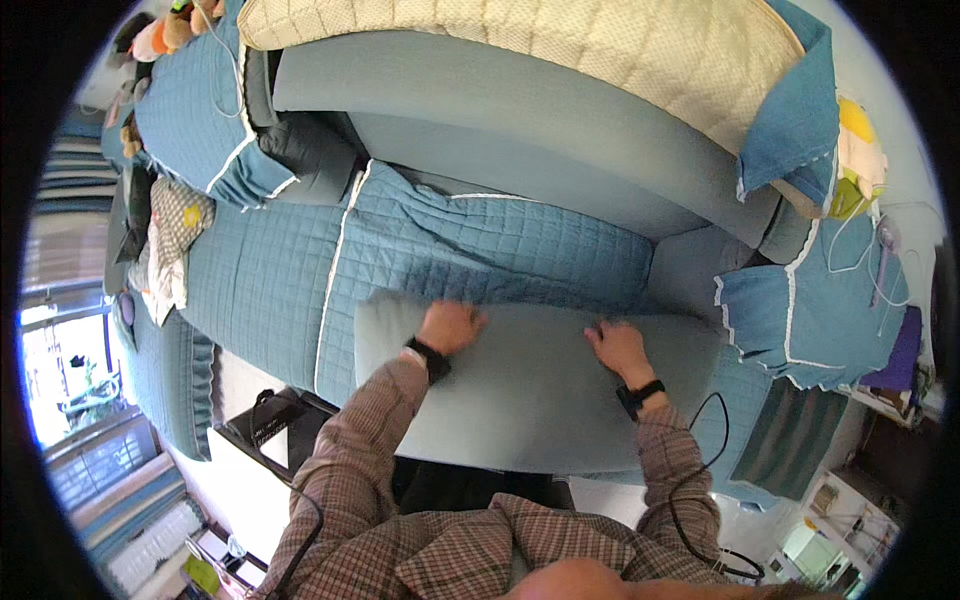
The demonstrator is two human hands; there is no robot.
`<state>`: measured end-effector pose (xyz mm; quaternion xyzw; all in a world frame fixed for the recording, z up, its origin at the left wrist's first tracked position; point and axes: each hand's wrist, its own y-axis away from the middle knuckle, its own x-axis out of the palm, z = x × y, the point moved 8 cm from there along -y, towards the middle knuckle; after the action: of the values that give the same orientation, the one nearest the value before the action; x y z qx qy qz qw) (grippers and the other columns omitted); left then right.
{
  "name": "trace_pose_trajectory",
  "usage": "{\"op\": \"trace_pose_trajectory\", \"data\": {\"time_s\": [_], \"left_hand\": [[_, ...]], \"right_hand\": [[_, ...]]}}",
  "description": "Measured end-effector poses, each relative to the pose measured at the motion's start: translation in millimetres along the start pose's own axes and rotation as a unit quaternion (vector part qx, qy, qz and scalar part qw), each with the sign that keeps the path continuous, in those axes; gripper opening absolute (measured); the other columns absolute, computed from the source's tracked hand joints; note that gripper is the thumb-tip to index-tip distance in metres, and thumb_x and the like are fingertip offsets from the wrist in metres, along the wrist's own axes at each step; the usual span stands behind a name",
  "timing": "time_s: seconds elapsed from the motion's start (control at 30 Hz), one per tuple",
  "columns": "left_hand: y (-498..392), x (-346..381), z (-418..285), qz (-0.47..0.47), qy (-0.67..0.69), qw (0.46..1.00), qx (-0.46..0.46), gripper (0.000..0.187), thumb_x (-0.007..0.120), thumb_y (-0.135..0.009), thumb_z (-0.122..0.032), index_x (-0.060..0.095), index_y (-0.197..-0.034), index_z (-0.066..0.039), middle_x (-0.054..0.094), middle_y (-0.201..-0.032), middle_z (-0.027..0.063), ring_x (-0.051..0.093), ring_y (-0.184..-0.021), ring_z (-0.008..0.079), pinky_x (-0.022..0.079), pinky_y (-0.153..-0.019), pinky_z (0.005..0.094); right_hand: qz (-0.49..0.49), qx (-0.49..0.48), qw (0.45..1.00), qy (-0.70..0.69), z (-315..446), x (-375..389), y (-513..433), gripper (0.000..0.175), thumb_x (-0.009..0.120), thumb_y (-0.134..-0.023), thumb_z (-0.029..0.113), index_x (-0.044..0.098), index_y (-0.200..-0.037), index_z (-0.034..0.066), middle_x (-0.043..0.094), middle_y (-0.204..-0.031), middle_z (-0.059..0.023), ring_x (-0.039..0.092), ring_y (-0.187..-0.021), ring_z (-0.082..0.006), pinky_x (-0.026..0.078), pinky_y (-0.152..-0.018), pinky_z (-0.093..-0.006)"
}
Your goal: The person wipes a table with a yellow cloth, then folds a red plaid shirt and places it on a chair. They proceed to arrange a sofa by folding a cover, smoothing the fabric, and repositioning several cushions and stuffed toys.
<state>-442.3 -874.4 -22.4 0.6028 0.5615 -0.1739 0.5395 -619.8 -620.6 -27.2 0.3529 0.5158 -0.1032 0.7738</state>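
A large grey fabric sofa cushion (525, 397) lies in front of me, over part of the quilted blue sofa cover (465, 262). Its near edge comes close to my body. My left hand (450, 328) rests at the cushion's far edge, left of its middle, with the fingers curled. Farther right, my right hand (621, 349) touches the upper face a little inside the far edge, its fingers also bent. Whether either hand pinches the fabric is not clear. Each wrist wears a black band.
Behind the seat stands the grey sofa backrest (480, 97), topped by a cream quilted cover (540, 37). Blue covers drape the right armrest (825, 307). A black cable (720, 420) loops near my right sleeve. A black bag (277, 424) lies left of my arm.
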Motion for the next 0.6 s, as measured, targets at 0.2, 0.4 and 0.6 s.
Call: {"op": "trace_pose_trajectory", "data": {"time_s": [0.2, 0.4, 0.6], "left_hand": [[112, -17, -48, 0.364, 0.123, 0.898, 0.216, 0.047, 0.048, -0.097, -0.043, 0.066, -0.101, 0.0, 0.068, -0.084, 0.0183, 0.067, -0.073, 0.031, 0.054, -0.068, 0.0402], [-50, -16, 108, -0.018, 0.158, 0.987, 0.04, 0.024, 0.053, -0.098, -0.023, 0.064, -0.103, -0.002, 0.066, -0.083, 0.018, 0.066, -0.074, 0.0326, 0.052, -0.064, 0.0409], [-29, 87, 108, -0.326, 0.329, 0.879, -0.113, 0.009, 0.061, -0.09, -0.012, 0.064, -0.092, -0.004, 0.063, -0.083, 0.0172, 0.06, -0.077, 0.0367, 0.049, -0.069, 0.0425]], "right_hand": [[0.668, 0.056, 0.722, -0.175, 45, -4, 144, 0.043, 0.061, -0.09, 0.047, 0.073, -0.085, 0.0059, 0.069, -0.075, -0.0082, 0.065, -0.067, -0.021, 0.053, -0.065, -0.0355], [0.162, -0.053, 0.979, -0.113, 23, -14, -99, 0.015, 0.06, -0.088, 0.02, 0.066, -0.095, 0.0078, 0.068, -0.085, -0.0107, 0.063, -0.076, -0.029, 0.051, -0.069, -0.0387], [-0.235, 0.01, 0.956, -0.178, 32, 25, -261, 0.034, 0.068, -0.085, 0.021, 0.06, -0.115, 0.0075, 0.061, -0.119, -0.0139, 0.058, -0.109, -0.034, 0.049, -0.091, -0.0397]]}}
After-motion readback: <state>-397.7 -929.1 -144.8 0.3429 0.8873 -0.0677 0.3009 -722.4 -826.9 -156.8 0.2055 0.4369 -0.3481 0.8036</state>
